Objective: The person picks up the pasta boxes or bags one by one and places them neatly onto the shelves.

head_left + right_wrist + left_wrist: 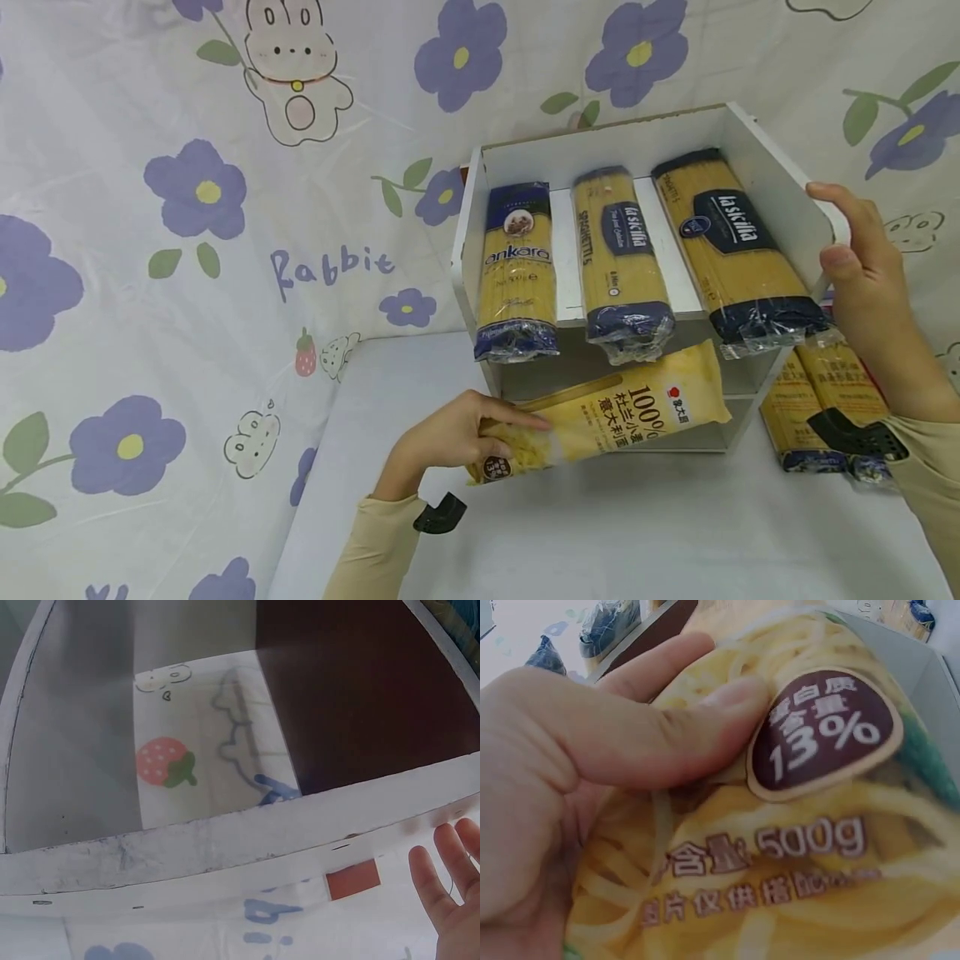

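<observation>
My left hand (457, 433) grips the near end of a yellow bag of pasta (622, 408), thumb across the front. In the left wrist view the thumb (682, 742) presses the bag (802, 840) beside a dark "13%" label. Tilted up to the right, the bag overlaps the lower opening of a white shelf unit (772, 192). My right hand (873, 287) holds the front edge of the unit's right side panel, thumb on one side, fingers on the other. In the right wrist view, that hand's fingers (454, 862) show beside the white frame (150, 859).
On the upper shelf lie an Ankara spaghetti pack (517, 275), a narrow La Sicilia pack (622, 258) and a wider La Sicilia pack (738, 242), their ends overhanging the front. More yellow pasta packs (806, 408) rest right of the unit. A flowered cloth (322, 208) hangs behind the white table (600, 533).
</observation>
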`<state>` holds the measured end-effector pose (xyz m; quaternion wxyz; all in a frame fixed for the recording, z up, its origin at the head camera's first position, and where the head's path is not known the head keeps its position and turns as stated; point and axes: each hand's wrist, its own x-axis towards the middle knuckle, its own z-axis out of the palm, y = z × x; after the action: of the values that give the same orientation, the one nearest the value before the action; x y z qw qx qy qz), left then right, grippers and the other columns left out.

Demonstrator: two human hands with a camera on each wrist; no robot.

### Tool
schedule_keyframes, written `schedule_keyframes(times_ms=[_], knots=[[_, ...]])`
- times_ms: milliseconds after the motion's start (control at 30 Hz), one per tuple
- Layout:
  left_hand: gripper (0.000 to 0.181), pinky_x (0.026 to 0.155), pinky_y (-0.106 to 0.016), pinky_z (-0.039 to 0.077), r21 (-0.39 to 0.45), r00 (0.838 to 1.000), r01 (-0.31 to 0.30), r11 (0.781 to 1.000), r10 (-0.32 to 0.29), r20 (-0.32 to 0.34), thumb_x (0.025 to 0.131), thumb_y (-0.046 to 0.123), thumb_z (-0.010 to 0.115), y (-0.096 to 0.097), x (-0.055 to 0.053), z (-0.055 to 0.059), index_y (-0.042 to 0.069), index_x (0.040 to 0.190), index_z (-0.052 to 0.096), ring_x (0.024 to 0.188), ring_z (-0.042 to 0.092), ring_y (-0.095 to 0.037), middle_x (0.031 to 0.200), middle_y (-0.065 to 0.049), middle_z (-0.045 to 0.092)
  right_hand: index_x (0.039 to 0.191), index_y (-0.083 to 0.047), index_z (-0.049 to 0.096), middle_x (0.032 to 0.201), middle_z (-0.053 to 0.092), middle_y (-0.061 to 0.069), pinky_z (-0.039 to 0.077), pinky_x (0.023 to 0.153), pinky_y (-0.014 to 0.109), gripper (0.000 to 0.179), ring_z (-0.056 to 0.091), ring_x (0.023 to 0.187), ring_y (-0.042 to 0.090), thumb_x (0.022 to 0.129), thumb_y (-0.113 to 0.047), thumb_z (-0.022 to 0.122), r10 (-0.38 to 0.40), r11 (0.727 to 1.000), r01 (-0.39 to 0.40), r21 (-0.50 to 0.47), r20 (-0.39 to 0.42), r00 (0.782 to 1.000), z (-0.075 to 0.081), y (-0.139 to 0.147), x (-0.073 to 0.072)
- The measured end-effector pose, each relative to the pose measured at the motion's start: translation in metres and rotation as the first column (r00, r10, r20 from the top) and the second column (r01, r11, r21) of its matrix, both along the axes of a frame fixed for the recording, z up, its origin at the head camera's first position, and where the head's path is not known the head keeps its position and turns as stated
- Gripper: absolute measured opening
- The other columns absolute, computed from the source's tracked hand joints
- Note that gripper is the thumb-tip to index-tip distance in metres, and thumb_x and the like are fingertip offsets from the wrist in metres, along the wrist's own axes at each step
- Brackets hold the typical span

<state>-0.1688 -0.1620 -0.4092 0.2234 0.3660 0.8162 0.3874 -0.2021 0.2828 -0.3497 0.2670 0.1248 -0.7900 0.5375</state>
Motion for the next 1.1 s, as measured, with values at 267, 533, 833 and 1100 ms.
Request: schedule_keyframes(times_ms=[267, 533, 833, 1100], knots=[[0.052, 0.075, -0.016, 0.044, 0.039, 0.999, 0.037, 0.999, -0.037, -0.002, 0.089, 0.012, 0.073, -0.001, -0.005, -0.012, 0.017, 0.139, 0.059, 0.08, 0.051, -0.003, 0.141, 0.0, 0.06, 0.149, -0.018, 0.042, 0.137, 0.041, -0.016, 0.044, 0.094, 0.01, 0.053, 0.044, 0.114, 0.006, 0.101, -0.034, 0.056, 0.037, 0.999, -0.037, -0.015, -0.003, 0.999, -0.002, 0.0, 0.0], [0.053, 0.08, -0.016, 0.048, 0.146, 0.997, -0.004, 0.989, -0.007, 0.074, 0.089, 0.013, 0.073, 0.0, -0.004, -0.024, 0.015, 0.139, 0.058, 0.089, 0.054, -0.004, 0.142, -0.002, 0.059, 0.149, -0.02, 0.043, 0.137, 0.041, -0.015, 0.045, 0.1, 0.015, 0.054, 0.044, 0.116, 0.007, 0.099, -0.037, 0.058, 0.029, 0.999, -0.029, -0.026, 0.003, 1.0, -0.001, -0.001, 0.001], [0.051, 0.078, -0.019, 0.051, 0.275, 0.983, -0.149, 0.95, 0.112, 0.147, 0.089, 0.01, 0.073, 0.005, 0.004, -0.051, 0.016, 0.138, 0.06, 0.088, 0.058, -0.005, 0.137, -0.006, 0.063, 0.149, -0.018, 0.042, 0.136, 0.041, -0.016, 0.045, 0.09, 0.008, 0.054, 0.045, 0.113, 0.005, 0.1, -0.035, 0.057, 0.041, 0.999, -0.041, -0.025, -0.002, 0.999, -0.002, 0.001, -0.001], [0.049, 0.09, -0.02, 0.051, 0.412, 0.963, -0.269, 0.871, 0.235, 0.133, 0.085, 0.008, 0.075, 0.007, 0.009, -0.081, 0.013, 0.132, 0.065, 0.107, 0.062, -0.006, 0.141, -0.007, 0.061, 0.148, -0.017, 0.042, 0.136, 0.042, -0.016, 0.045, 0.095, 0.01, 0.055, 0.045, 0.114, 0.005, 0.099, -0.036, 0.059, 0.043, 0.999, -0.043, -0.032, -0.012, 0.999, -0.003, 0.001, -0.002]])
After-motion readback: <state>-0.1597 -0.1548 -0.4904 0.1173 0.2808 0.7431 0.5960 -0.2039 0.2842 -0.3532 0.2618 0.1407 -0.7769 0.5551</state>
